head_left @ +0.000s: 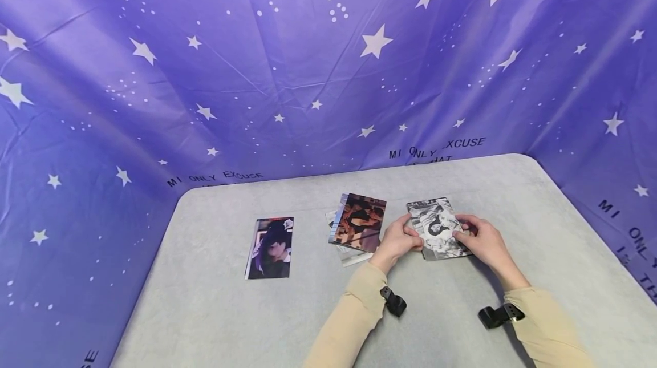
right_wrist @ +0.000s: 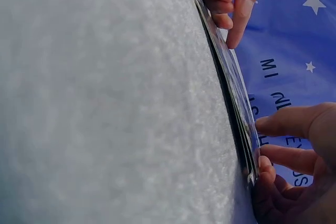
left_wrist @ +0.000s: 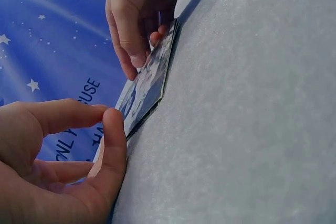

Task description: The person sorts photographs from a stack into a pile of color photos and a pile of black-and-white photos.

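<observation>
A small stack of photos topped by a black-and-white photo (head_left: 438,228) lies on the grey table (head_left: 215,311), right of centre. My left hand (head_left: 414,237) pinches its left edge and my right hand (head_left: 462,232) pinches its right edge. In the left wrist view the left hand (left_wrist: 107,113) has its thumb and forefinger on the near corner of the stack (left_wrist: 147,85), and the right hand (left_wrist: 137,30) holds the far end. In the right wrist view the right hand (right_wrist: 262,145) grips the thin stack (right_wrist: 235,90), which rests on the table, with the left hand (right_wrist: 231,1) at its other end.
A second, untidy pile topped by a reddish-brown photo (head_left: 359,222) lies just left of my left hand. A single dark portrait photo (head_left: 269,248) lies further left. Purple star-print cloth (head_left: 308,71) walls in the table on three sides.
</observation>
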`<state>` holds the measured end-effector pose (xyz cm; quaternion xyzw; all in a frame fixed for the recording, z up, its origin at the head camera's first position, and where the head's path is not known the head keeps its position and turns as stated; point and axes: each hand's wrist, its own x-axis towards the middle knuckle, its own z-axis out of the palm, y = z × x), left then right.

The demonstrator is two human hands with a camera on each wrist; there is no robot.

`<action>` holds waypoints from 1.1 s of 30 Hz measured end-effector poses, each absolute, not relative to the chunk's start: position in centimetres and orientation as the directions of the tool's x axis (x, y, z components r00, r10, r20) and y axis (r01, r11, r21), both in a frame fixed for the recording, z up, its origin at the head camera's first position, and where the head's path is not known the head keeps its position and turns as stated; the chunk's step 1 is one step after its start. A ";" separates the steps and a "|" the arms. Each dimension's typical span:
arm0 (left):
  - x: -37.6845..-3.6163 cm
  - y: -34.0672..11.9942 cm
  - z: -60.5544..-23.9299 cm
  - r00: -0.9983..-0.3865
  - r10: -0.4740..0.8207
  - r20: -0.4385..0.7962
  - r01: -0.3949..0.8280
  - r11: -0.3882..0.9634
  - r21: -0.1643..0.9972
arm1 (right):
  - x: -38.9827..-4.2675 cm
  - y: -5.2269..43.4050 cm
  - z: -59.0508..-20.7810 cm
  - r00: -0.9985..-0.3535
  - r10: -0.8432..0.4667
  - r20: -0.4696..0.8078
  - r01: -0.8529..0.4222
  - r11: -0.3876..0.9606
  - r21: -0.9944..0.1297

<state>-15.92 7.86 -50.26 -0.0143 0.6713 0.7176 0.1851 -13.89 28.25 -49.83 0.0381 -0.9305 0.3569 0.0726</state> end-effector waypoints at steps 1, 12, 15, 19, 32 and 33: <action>-16.0 7.9 -50.3 -0.930 0.247 -0.273 -0.293 -0.047 0.955 | -13.9 28.2 -49.8 -0.987 -0.016 0.161 -0.120 0.742 -0.660; -16.2 7.3 -50.4 -0.918 0.308 -0.251 -0.298 -0.114 0.948 | -14.4 28.7 -49.4 -0.996 0.007 0.090 -0.059 0.700 -0.712; -16.1 6.6 -50.5 -0.911 0.332 -0.245 -0.300 -0.125 0.946 | -14.3 28.8 -49.2 -0.997 0.010 0.082 -0.054 0.673 -0.737; -16.0 5.1 -50.7 -0.909 0.349 -0.228 -0.292 -0.141 0.946 | -14.0 28.8 -48.8 -0.996 0.009 0.092 -0.068 0.608 -0.791; -15.9 0.6 -50.3 -0.915 0.360 -0.185 -0.241 -0.117 0.963 | -13.5 26.6 -48.2 -0.988 -0.118 0.095 -0.139 0.462 -0.876; -15.9 0.4 -50.2 -0.916 0.357 -0.184 -0.238 -0.115 0.964 | -13.5 26.4 -48.2 -0.987 -0.131 0.093 -0.143 0.453 -0.880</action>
